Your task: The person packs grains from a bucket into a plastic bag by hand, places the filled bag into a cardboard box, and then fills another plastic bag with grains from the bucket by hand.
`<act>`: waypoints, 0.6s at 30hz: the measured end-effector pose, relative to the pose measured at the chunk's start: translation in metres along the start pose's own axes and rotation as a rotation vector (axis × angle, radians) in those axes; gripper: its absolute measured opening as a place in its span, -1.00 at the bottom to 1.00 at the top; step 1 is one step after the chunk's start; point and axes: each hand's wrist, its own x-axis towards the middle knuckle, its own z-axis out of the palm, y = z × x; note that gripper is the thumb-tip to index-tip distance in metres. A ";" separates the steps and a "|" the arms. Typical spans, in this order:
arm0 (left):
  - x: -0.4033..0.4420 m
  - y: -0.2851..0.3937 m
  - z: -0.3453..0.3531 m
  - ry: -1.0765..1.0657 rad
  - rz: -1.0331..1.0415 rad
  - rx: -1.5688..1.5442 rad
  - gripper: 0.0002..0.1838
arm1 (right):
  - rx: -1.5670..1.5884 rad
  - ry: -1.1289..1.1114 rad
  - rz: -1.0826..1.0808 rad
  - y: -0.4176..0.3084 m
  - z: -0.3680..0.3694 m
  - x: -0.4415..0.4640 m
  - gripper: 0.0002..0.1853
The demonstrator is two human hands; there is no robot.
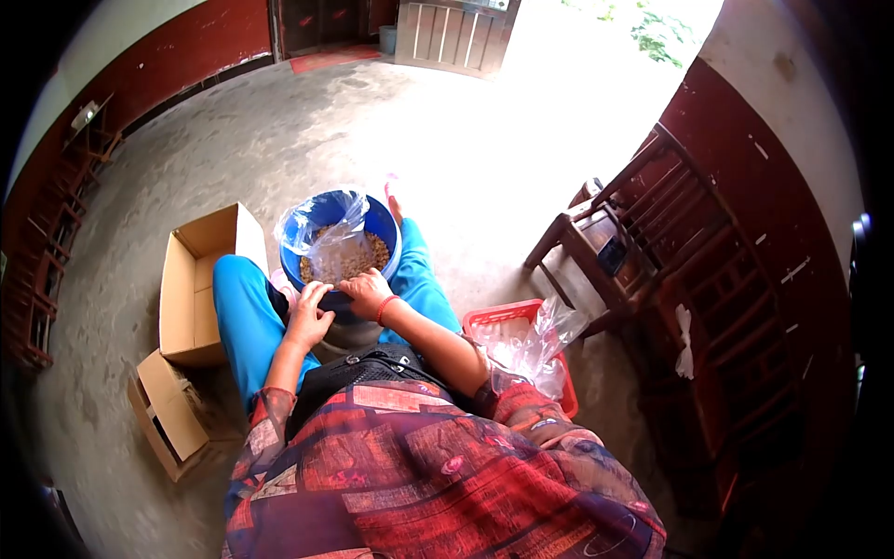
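Note:
Between my knees stands a blue bucket [386, 226] with small brown pieces [377, 250] inside, too small to name. A clear plastic bag [343, 244] stretches over the bucket, from its far side to my fingers at the near rim. My left hand [311, 315] has its fingers bent and closed on the near end of the bag. Close beside it, my right hand [366, 293], with a red band at the wrist, pinches the same end. The fingertips are partly hidden.
An open cardboard box [193, 289] stands left of my leg, with another box [172, 410] nearer me. On my right, a red basket [481, 317] holds clear plastic bags [540, 349]. Beyond it is a dark wooden chair [610, 233] against the wall.

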 end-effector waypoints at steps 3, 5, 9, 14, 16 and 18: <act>-0.001 0.000 0.001 0.008 0.018 0.000 -0.50 | -0.002 0.047 -0.002 0.000 0.003 -0.002 -0.83; -0.001 0.000 0.000 0.009 0.022 0.005 -0.50 | 0.009 0.070 -0.012 -0.001 0.003 -0.004 -0.83; -0.002 0.001 0.000 0.011 0.050 0.013 -0.49 | 0.037 0.135 -0.031 -0.004 -0.002 -0.009 -0.80; -0.003 0.004 -0.003 -0.002 0.031 -0.011 -0.48 | 0.037 0.112 -0.021 -0.005 -0.003 -0.009 -0.79; -0.004 0.005 -0.003 -0.004 0.034 -0.016 -0.48 | 0.037 0.141 -0.031 -0.006 -0.002 -0.010 -0.77; -0.004 0.005 -0.002 0.004 0.045 -0.006 -0.48 | 0.034 0.151 -0.038 -0.005 -0.002 -0.010 -0.75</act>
